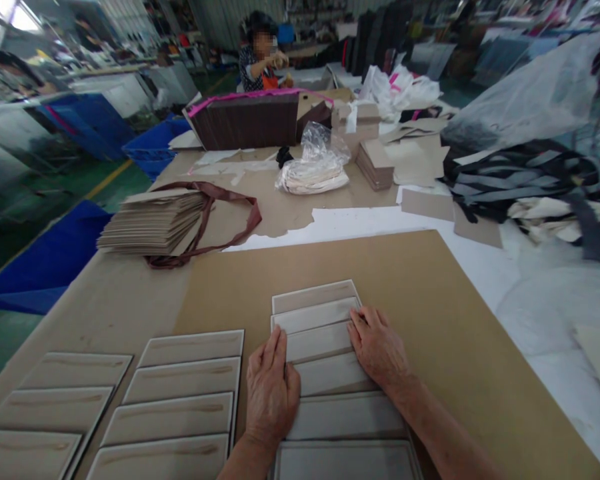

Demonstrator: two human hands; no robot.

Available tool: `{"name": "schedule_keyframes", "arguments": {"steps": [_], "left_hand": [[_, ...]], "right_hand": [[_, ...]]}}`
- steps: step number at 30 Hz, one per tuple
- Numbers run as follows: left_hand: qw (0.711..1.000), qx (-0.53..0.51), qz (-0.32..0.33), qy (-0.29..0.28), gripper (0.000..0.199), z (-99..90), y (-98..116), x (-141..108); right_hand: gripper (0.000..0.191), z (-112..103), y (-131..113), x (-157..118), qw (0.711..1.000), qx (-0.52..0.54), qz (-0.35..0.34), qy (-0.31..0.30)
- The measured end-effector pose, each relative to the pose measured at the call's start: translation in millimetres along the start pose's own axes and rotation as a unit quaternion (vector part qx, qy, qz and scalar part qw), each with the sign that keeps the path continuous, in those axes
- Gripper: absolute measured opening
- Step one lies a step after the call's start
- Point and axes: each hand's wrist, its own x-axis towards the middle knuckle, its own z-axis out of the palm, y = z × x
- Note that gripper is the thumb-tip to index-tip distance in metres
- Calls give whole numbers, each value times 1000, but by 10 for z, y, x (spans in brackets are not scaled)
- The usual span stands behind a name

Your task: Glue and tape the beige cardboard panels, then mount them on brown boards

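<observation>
Overlapping pale rectangular panels [325, 347] with light borders lie in a column in front of me. My left hand [273, 387] rests along the column's left side, fingers stretched forward and thumb apart, fingertips at a panel's left edge. At the right side, my right hand [380, 347] has bent fingers, with thumb and fingertips closed at the edge of a panel [315, 316] near the far end. The undersides of the fingers are hidden. Left of my hands, a second column of beige panels [175, 380] and a third column [55, 407] overlap likewise.
A brown board [400, 267] lies under the columns. Farther off are a stack of beige sheets [150, 223] with a brown strap [253, 217], a plastic-wrapped bundle [313, 173] and dark fabric strips [525, 177]. Blue bins [45, 267] stand at left. A person [260, 57] sits beyond the table.
</observation>
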Motion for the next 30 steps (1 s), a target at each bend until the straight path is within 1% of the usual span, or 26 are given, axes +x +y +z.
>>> {"name": "schedule_keyframes", "arguments": {"steps": [3,13,19,26,28,30], "left_hand": [[1000,5,6,0,57,9,-2,2],[1000,9,4,-7,55,0,-3,5],[1000,4,2,-6,58,-1,-5,-3],[1000,-6,-2,1,56,-19,2,-6],[1000,-8,-5,-4,57,-17,2,-10],[1000,-9,-6,-9,57,-13,1,-13]], "right_hand": [[29,18,-1,-7,1000,-5,1,12],[31,11,-5,-26,1000,-5,0,23],[30,47,7,-35,999,15,9,36],[31,82,44,-67,997,44,27,62],[31,81,41,-70,996,44,23,69],[32,71,31,-66,997,42,4,63]]}}
